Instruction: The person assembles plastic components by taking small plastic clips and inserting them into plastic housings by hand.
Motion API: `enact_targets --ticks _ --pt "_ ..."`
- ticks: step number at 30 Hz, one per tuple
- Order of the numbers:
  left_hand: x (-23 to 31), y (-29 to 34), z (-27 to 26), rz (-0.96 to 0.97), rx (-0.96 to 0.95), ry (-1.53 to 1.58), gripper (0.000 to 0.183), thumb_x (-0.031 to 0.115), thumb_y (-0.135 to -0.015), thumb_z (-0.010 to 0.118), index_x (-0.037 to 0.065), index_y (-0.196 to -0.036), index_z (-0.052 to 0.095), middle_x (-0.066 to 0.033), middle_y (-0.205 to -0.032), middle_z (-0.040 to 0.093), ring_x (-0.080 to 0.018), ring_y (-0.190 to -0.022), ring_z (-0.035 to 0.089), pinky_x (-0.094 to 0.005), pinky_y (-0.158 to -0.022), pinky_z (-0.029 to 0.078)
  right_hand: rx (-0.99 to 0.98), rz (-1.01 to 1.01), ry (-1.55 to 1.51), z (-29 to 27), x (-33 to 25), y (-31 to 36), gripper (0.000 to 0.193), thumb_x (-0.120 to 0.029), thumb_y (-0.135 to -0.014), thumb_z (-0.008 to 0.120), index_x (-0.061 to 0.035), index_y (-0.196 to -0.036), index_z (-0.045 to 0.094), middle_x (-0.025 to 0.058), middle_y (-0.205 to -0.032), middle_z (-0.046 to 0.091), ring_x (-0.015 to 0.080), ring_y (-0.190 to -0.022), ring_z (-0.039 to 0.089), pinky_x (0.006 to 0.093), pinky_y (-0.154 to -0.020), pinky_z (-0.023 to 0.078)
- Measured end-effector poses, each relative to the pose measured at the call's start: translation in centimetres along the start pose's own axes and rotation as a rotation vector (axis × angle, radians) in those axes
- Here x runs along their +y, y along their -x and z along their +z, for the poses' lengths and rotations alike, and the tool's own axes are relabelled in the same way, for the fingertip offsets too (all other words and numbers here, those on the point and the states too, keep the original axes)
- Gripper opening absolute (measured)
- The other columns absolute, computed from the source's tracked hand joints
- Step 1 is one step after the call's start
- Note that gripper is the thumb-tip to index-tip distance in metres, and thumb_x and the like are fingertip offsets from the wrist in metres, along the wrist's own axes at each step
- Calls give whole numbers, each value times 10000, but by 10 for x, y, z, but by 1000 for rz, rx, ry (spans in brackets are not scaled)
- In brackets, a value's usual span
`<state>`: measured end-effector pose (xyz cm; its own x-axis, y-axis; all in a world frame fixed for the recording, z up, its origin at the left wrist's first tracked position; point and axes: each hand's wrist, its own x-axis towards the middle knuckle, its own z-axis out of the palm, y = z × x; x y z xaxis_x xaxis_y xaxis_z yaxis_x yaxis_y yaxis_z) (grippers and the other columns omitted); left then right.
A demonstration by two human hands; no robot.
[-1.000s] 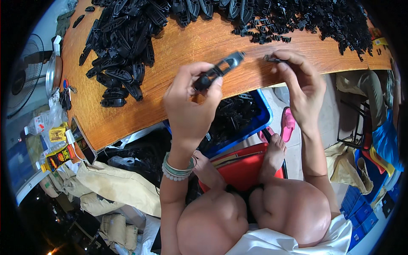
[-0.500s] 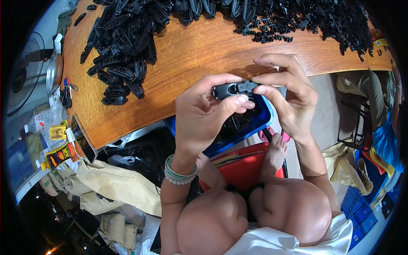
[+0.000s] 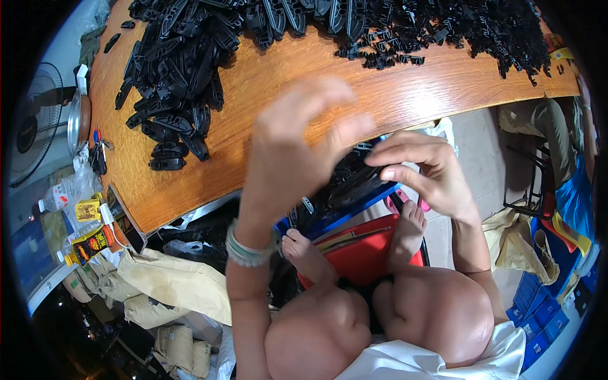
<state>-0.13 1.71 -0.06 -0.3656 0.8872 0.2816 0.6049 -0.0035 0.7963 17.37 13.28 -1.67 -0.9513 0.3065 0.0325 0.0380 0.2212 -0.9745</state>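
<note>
My left hand (image 3: 294, 139) is over the near edge of the wooden table (image 3: 285, 82), smeared by motion. Its thumb and fingers are apart, and nothing shows between them. Lower and to the right, my right hand (image 3: 424, 168) is above a blue bin (image 3: 345, 218) in front of the table. Between its thumb and fingers is the end of a long black plastic part (image 3: 356, 189), which is blurred and slants down toward the bin. More black parts (image 3: 304, 209) lie in the bin, partly hidden by my hands.
Black plastic parts (image 3: 183, 69) are heaped on the table's left side, with small black clips (image 3: 456, 31) at the far right. Below the bin is a red container (image 3: 354, 253) between my feet. At left are a fan (image 3: 38, 120), scissors (image 3: 98, 152) and bags.
My hands have parted from the black part they both held. The left moved up and left with its fingers spread; the right dropped lower over the bin with the part.
</note>
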Motion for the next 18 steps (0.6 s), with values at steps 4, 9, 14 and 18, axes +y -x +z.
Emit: enact_targets --ticks 4,9,14,18 --pt "-15 -82 5 230 169 -416 432 292 -800 640 20 -1120 542 -179 -1162 502 -303 -1124 433 -412 -945 340 381 -125 231 -3 -4 -27 198 -67 -773 670 -25 -966 668 117 -954 645 244 -919 607 349 -820 469" --pt "-17 -118 18 72 63 -609 570 406 -839 574 55 -1275 465 -232 -1380 354 -380 -1308 275 -484 -1083 188 749 -217 1076 -25 8 -101 514 -262 -824 635 -43 -1259 470 198 -1280 450 311 -1223 390 461 -1030 313" --pt "-45 -89 16 181 135 -538 466 321 -817 619 -3 -1144 554 -265 -1308 419 -398 -1214 383 -466 -1030 294 405 -158 1035 -26 19 -100 670 -476 -804 580 -66 -1312 429 211 -1334 371 363 -1275 303 500 -1068 225" --pt "-29 -61 13 109 107 -474 429 290 -818 627 -9 -1122 573 -243 -1323 418 -391 -1252 354 -461 -1033 304 359 -246 1043 -13 12 -83 650 -492 -801 571 -58 -1274 469 214 -1302 395 362 -1249 330 511 -1050 238"
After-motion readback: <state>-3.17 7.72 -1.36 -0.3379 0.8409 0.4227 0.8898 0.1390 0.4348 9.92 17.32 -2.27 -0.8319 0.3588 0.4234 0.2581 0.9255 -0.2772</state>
